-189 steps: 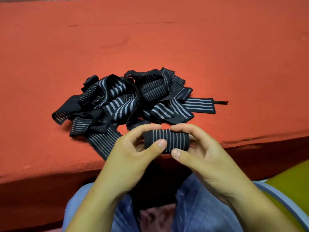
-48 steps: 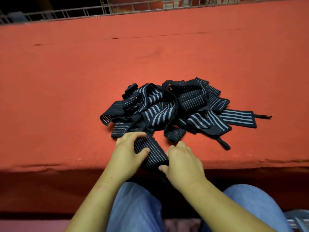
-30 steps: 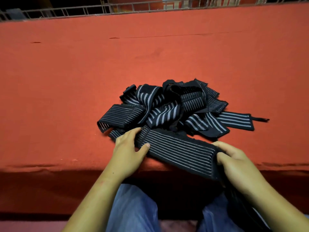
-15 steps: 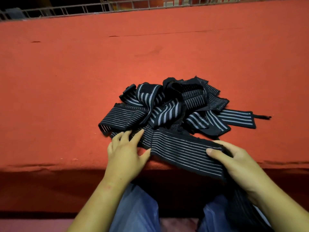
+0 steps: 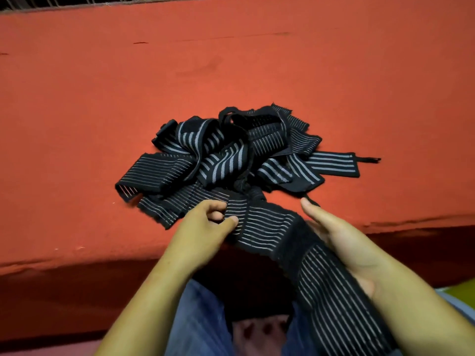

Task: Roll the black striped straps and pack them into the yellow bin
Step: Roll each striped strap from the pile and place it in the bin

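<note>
A tangled pile of black striped straps (image 5: pixel 239 152) lies on the red table (image 5: pixel 77 124) near its front edge. One long strap (image 5: pixel 259 224) runs out of the pile, over the table edge and down across my lap to the lower right. My left hand (image 5: pixel 205 227) pinches this strap between thumb and curled fingers at the table edge. My right hand (image 5: pixel 341 242) lies flat and palm-up under the strap, its fingers straight. A sliver of the yellow bin (image 5: pixel 460 295) shows at the right edge.
My legs in blue jeans (image 5: pixel 198 319) sit below the table edge. A single flat strap (image 5: pixel 331 164) sticks out to the right of the pile. A metal railing (image 5: pixel 77 1) runs behind the table's far edge.
The long strap has been drawn further out of the pile toward my lap. My left hand shifted right and now pinches it. My right hand opened flat beneath it.
</note>
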The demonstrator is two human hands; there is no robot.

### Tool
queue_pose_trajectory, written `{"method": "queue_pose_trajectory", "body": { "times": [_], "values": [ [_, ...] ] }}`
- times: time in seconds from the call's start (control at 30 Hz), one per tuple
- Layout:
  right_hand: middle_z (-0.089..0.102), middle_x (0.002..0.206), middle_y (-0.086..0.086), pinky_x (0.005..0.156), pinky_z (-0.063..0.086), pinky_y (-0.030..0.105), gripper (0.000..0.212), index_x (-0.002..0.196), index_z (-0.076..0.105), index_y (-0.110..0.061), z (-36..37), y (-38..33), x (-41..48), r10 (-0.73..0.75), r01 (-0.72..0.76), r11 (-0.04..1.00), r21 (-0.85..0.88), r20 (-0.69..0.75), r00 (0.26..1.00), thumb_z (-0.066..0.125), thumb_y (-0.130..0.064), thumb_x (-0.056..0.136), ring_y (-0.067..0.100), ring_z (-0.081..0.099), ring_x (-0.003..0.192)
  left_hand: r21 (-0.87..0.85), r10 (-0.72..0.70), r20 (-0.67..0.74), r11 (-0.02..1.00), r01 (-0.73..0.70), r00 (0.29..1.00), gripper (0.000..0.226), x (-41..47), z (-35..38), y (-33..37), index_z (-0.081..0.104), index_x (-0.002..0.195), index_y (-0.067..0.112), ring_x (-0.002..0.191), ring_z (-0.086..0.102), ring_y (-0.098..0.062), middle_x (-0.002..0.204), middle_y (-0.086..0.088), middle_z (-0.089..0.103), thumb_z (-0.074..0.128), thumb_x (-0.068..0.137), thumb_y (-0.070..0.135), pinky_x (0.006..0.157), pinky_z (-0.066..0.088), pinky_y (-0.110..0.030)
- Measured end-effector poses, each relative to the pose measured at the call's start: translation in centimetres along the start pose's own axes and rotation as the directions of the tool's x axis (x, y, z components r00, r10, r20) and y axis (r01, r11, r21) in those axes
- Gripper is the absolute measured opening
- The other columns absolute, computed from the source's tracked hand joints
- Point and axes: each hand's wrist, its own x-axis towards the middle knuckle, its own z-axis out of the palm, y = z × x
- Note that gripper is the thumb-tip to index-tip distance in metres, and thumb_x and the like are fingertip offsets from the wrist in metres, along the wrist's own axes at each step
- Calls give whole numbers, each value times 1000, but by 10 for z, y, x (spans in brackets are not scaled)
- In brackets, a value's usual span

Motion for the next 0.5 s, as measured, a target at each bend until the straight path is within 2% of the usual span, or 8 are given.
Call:
{"method": "queue_pose_trajectory", "body": {
  "times": [0.03, 0.1, 0.17, 0.2, 0.27, 0.33, 0.4, 0.5],
  "values": [
    [72, 129, 20, 108, 49, 47, 58, 119, 78, -6, 0, -2, -2, 20, -20, 1000, 5, 33, 999, 57, -54, 94, 35, 71, 117, -10, 30, 17, 1000, -30, 999, 9, 0, 0, 1, 68, 92, 21, 58, 54, 4, 80, 12, 66, 75, 91, 16, 62, 45, -12],
    [68, 135, 21, 115, 43, 48, 61, 129, 72, -5, -2, -3, -5, 52, -52, 999, 4, 70, 996, 54, -53, 96, 35, 66, 124, -20, 48, 57, 999, -47, 997, 20, -3, -2, 6, 67, 78, 19, 55, 53, 3, 63, 15, 66, 68, 95, 9, 58, 43, -12],
    [62, 142, 22, 123, 35, 50, 62, 139, 64, -4, -5, -3, -8, 72, -71, 997, -13, 121, 990, 54, -50, 100, 37, 57, 135, -119, 37, 56, 992, -30, 998, 22, -5, -2, 11, 67, 78, 17, 68, 60, -7, 69, 10, 69, 60, 98, 9, 67, 47, -25],
    [60, 145, 23, 121, 36, 52, 63, 142, 62, -4, -6, -2, -8, 83, -81, 996, -20, 175, 981, 54, -52, 101, 39, 56, 136, -229, 7, 50, 973, 5, 999, 23, -8, -2, 16, 67, 82, 17, 75, 62, -11, 75, 6, 71, 55, 99, 9, 71, 48, -29],
    [56, 146, 29, 105, 51, 55, 72, 142, 60, -4, -5, 0, -9, 126, -112, 991, -67, 272, 954, 53, -61, 100, 44, 60, 126, -535, -57, 99, 839, 101, 993, 25, -16, 1, 26, 69, 96, 16, 85, 66, -16, 89, -1, 74, 45, 100, 8, 74, 50, -34],
    [55, 145, 33, 93, 53, 53, 82, 143, 57, 0, -7, 3, -8, 185, -150, 979, -135, 305, 934, 48, -68, 99, 45, 63, 117, -715, -19, 196, 681, 156, 980, 33, -26, -3, 36, 71, 106, 14, 90, 69, -19, 100, -5, 76, 39, 98, 11, 77, 54, -37],
    [55, 143, 35, 100, 50, 54, 81, 142, 57, 2, -9, 8, -7, 210, -167, 973, -162, 300, 931, 50, -66, 99, 46, 60, 120, -758, 81, 259, 634, 151, 963, 35, -38, -6, 47, 73, 103, 16, 85, 70, -17, 97, -5, 75, 39, 96, 12, 73, 58, -34],
    [67, 128, 26, 113, 41, 54, 56, 125, 72, -3, -10, 10, -4, 186, -148, 977, -156, 267, 946, 76, -44, 88, 44, 61, 119, -741, 201, 283, 667, 80, 938, 21, -48, -9, 52, 68, 104, 8, 82, 68, -18, 93, -9, 70, 53, 90, 10, 68, 59, -27]
  ]
}}
